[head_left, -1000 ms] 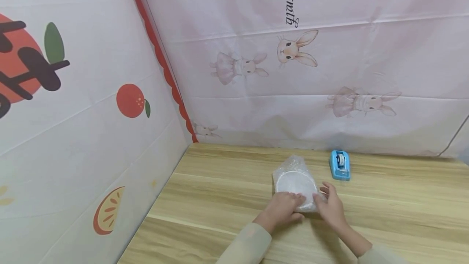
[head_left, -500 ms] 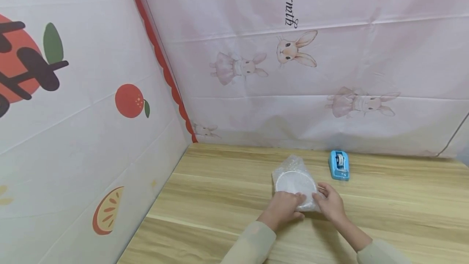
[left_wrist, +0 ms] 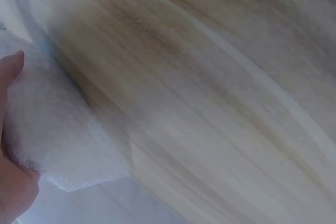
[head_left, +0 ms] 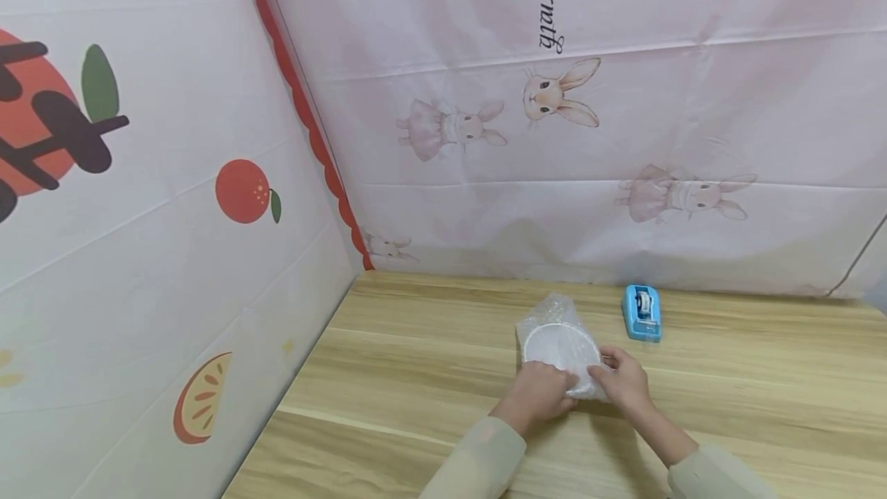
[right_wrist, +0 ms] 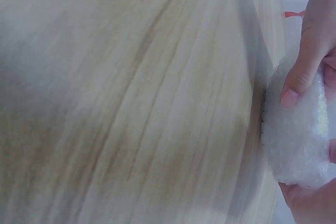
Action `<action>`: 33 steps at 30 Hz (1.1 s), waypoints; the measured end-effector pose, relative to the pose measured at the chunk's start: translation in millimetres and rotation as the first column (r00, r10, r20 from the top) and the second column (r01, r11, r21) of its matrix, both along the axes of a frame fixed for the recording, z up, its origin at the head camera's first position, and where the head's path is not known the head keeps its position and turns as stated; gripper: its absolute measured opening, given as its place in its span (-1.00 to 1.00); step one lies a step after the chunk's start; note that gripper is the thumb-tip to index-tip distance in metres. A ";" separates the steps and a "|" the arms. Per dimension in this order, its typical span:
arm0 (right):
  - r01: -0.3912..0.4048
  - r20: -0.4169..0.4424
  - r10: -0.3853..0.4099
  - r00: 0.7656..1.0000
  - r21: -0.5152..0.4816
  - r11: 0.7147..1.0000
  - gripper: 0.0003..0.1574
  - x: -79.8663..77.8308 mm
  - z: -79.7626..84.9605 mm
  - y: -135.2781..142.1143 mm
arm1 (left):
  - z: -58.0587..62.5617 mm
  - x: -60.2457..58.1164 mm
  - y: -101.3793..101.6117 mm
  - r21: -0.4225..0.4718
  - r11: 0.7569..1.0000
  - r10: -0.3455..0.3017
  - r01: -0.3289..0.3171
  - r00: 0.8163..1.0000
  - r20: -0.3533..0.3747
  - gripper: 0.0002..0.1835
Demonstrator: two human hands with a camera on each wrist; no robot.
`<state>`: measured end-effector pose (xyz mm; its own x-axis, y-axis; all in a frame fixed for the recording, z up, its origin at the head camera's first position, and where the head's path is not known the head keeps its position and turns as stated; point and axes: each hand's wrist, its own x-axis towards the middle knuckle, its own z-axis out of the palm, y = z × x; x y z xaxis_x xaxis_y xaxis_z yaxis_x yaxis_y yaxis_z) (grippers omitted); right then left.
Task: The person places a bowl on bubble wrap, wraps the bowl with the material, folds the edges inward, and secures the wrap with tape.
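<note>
A round white dish-like object [head_left: 557,343] lies on the wooden table inside clear bubble wrap [head_left: 557,308], its pale circular rim showing through. My left hand [head_left: 539,393] grips the near left side of the bundle, fingers bent over its top. At the near right edge, my right hand [head_left: 624,380] pinches the wrap between thumb and fingers. In the left wrist view, the bubble wrap [left_wrist: 63,119] covers the side of the bundle. The right wrist view has a thumb [right_wrist: 294,90] pressed on the wrap. Most of the wrapped object is hidden there.
A blue tape dispenser [head_left: 643,314] with a roll in it stands behind the right hand. The wooden table [head_left: 402,345] meets a pink rabbit-print cloth [head_left: 485,222] at the back and a fruit-print cloth [head_left: 291,268] at the left.
My left hand's fingers have curled further in over the near part of the bundle. My right hand has shifted slightly left along the wrap's edge. The bundle stays nearly in place.
</note>
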<state>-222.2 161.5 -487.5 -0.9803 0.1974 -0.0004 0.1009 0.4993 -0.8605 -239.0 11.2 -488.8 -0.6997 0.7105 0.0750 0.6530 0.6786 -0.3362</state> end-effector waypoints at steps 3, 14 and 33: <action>0.005 0.021 -0.005 1.000 -0.003 1.000 -0.51 -1.2 0.9 -0.5 | 0.6 0.1 0.8 -0.005 1.000 0.001 -0.001 1.000 -0.007 -0.81; -0.011 0.027 0.010 1.000 0.012 1.000 -0.53 -0.7 -1.0 -0.9 | -0.7 0.7 0.2 -0.022 1.000 -0.006 0.006 1.000 -0.003 -0.81; -0.097 0.120 0.111 0.987 -0.113 0.989 -0.35 4.9 -1.7 5.0 | 6.2 3.3 -4.8 0.003 0.998 -0.055 0.055 0.997 0.046 -0.81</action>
